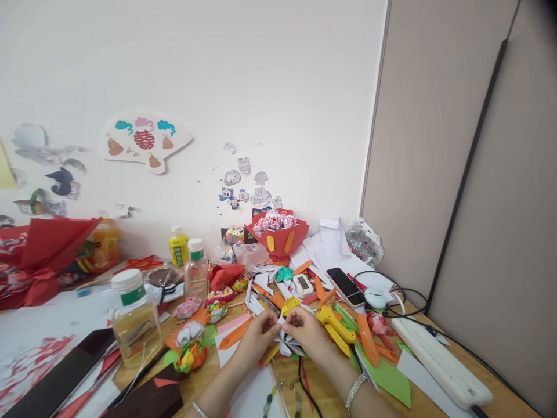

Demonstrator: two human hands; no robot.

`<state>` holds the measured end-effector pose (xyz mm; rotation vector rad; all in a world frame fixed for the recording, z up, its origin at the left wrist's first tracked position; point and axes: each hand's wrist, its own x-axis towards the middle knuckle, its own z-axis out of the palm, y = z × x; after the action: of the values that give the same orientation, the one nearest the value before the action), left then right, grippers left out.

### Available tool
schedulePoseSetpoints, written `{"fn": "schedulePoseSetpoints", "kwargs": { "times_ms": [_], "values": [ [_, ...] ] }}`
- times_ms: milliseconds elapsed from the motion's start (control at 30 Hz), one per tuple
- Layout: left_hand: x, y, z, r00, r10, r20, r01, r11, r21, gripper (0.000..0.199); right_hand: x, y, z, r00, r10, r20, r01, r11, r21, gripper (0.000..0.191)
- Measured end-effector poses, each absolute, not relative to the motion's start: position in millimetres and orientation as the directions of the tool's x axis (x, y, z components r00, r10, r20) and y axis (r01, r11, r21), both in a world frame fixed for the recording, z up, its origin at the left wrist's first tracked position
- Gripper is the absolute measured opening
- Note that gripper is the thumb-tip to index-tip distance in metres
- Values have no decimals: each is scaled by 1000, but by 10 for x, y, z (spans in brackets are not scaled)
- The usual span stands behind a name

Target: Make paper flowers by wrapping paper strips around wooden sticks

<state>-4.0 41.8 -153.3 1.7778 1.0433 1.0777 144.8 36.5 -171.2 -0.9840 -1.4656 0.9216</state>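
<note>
Both hands meet at the near middle of the tabletop (195,384): the left hand (262,332) and right hand (301,330) each have thumb and finger pinched narrow on one folded white paper (285,347). It sits between and just below the fingertips, above scattered scraps.

A fold could tear or spring open if the two pinches pull unevenly, since the grips nearly touch. Loose pieces crowd close, so one might snag on the paper. A rightward swing of the right arm could knock the yellow tool (336,325) just beside it.

Counted: one yellow tool, one phone (346,286), one timer (303,285) and one power strip (440,361) to the right; two red bouquets, one far middle (278,239), one far left; two clear jars, the larger (136,322) nearer; one yellow bottle (178,248). The scraps overlap too much to count.
</note>
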Motion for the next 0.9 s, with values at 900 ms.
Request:
{"fn": "schedulePoseSetpoints", "kwargs": {
  "times_ms": [900],
  "values": [
    [-47,423,-1554,324,939,112,472,-263,841,11,1494,370,-1723,-208,951,230,199,272,-942,18]
  ]
}}
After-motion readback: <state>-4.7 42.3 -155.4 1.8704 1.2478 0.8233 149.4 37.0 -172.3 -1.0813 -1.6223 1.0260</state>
